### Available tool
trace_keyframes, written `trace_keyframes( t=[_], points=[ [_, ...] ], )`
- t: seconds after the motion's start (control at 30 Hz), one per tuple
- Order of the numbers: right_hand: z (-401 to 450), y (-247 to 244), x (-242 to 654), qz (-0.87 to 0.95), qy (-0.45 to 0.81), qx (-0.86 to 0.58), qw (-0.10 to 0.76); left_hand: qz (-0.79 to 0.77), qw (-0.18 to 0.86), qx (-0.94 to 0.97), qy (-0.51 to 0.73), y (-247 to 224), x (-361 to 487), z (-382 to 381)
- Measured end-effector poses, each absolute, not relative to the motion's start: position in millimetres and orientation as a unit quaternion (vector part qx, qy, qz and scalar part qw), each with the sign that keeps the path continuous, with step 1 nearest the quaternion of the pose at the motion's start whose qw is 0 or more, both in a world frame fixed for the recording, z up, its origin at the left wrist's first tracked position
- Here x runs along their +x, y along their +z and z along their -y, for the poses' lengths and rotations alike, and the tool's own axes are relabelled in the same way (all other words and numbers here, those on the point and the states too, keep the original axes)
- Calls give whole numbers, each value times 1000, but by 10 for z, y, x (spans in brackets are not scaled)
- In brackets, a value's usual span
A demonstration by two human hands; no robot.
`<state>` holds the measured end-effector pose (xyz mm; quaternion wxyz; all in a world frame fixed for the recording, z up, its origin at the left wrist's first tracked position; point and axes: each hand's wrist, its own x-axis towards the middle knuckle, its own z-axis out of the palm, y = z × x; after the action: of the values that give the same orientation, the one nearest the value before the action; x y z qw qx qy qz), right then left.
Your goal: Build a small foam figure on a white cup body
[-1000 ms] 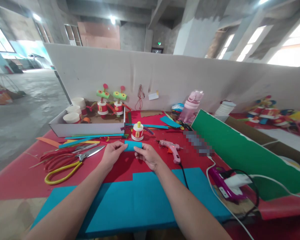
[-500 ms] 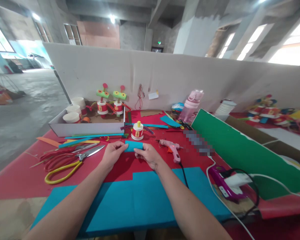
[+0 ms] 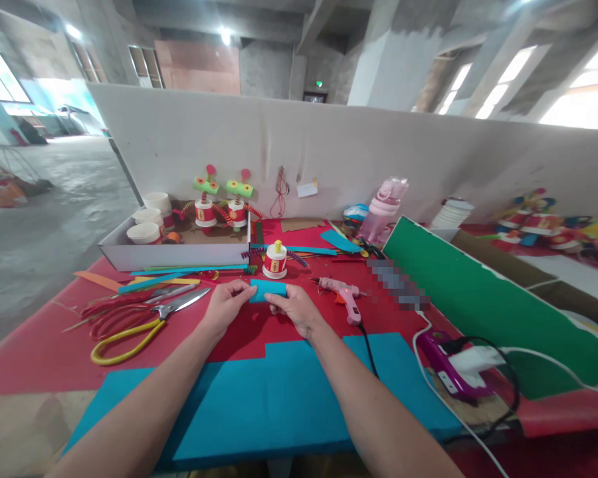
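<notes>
Between my two hands is a small piece of blue paper (image 3: 268,289), which looks curled into a roll. My left hand (image 3: 228,304) pinches its left end with thumb and fingertips. Its right end is gripped by my right hand (image 3: 295,308), the thumb lying along the lower front. Just behind the roll stands an upside-down paper cup figure (image 3: 275,262) with a red and white body, a yellow folded piece on top and dark coiled paper arms. A pink hot glue gun (image 3: 346,297) lies to the right of my right hand.
Large yellow-handled scissors (image 3: 129,342) lie left, beside paper strips. A white box (image 3: 179,257) holds paper cups and two finished-looking figures. On the right are a pink bottle (image 3: 380,211), a green board (image 3: 473,302), and a purple power strip (image 3: 448,365) with cables. Blue sheets (image 3: 269,405) cover the front edge.
My right thumb has shifted slightly left along the blue paper. Both hands keep hold of it in nearly the same place.
</notes>
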<state>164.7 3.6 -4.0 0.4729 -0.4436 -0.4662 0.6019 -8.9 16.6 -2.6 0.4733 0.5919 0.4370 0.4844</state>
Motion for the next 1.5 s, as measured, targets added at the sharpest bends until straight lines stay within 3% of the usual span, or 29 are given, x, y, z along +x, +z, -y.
trace_keyframes(
  t=[0.17, 0.3, 0.57, 1.0, 1.13, 1.33, 1.5],
  points=[
    [-63, 62, 1740, 408, 663, -389, 493, -448, 454, 578, 510, -31, -150, -205],
    [-88, 92, 1815, 394, 578, -426, 574, -449, 455, 548, 539, -24, -195, -229],
    [-106, 13, 1792, 423, 507, -459, 594, -449, 458, 530, 554, 12, -226, -234],
    [-163, -108, 1772, 520, 451, -500, 525, -435, 450, 573, 529, -23, -174, -234],
    [-164, -75, 1822, 532, 398, -525, 532, -443, 486, 491, 572, 8, -269, -280],
    [-47, -12, 1698, 674, 350, -418, 499, -394, 551, 376, 632, 63, -322, -316],
    [-59, -1, 1726, 598, 379, -467, 530, -361, 590, 358, 627, 57, -310, -314]
  ],
)
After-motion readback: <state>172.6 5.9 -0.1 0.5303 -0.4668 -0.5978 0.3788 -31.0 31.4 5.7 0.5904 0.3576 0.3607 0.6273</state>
